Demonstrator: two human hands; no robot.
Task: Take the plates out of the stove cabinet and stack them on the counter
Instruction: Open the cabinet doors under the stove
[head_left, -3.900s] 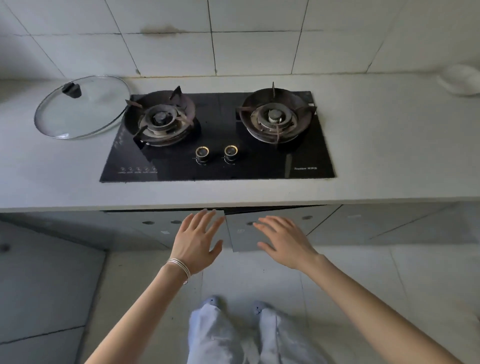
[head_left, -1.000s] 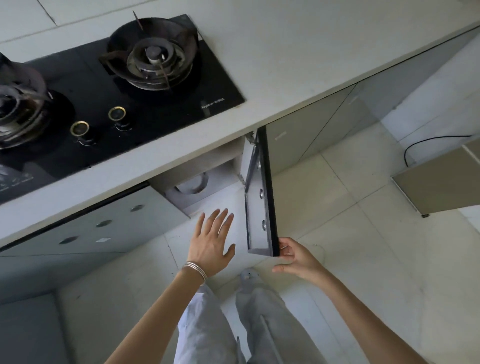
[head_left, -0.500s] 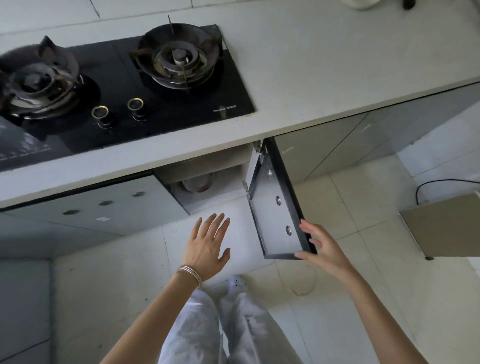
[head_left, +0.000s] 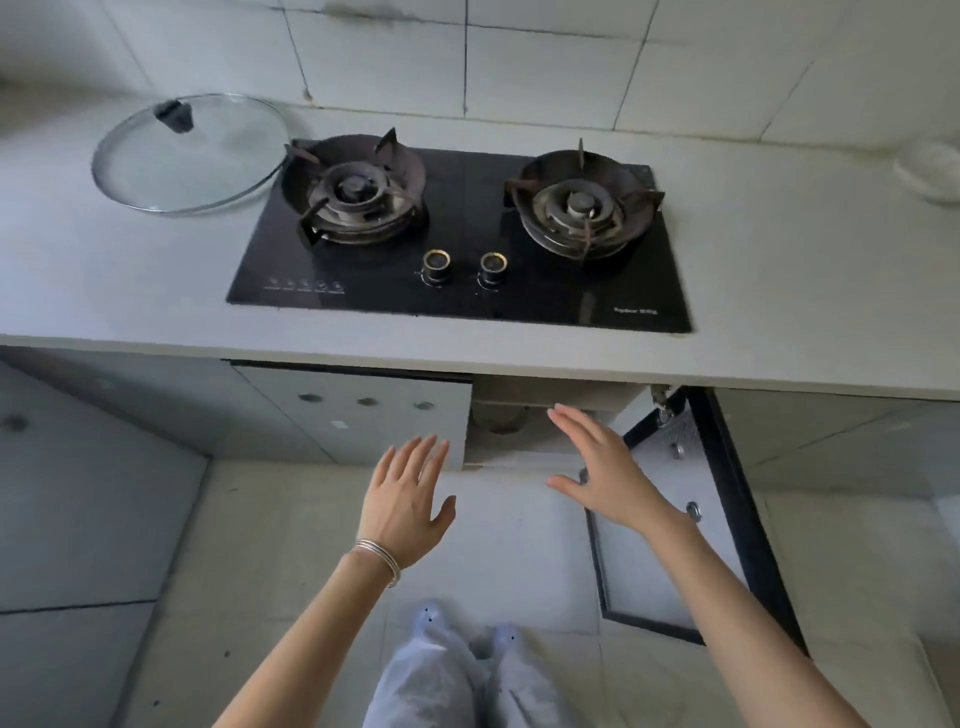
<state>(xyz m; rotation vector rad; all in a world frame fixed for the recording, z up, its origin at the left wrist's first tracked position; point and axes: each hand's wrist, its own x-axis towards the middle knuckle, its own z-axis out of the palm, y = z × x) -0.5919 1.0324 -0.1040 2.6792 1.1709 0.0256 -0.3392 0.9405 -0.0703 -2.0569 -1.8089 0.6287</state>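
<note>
Cabinet opening (head_left: 550, 415) clear; door (head_left: 691, 519) swung wide right.

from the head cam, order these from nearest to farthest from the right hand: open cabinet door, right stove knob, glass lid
1. Open cabinet door: just right of the right hand, below the counter.
2. Right stove knob: on the cooktop, up and left.
3. Glass lid: far left on the counter.

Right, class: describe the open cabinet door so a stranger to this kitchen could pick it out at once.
Find the black stove set in the grey counter. Below its right burner, one cabinet door swings out over the floor, beside the right hand. Unlike the closed door to its left, it shows its pale inner face with a black frame.
</note>
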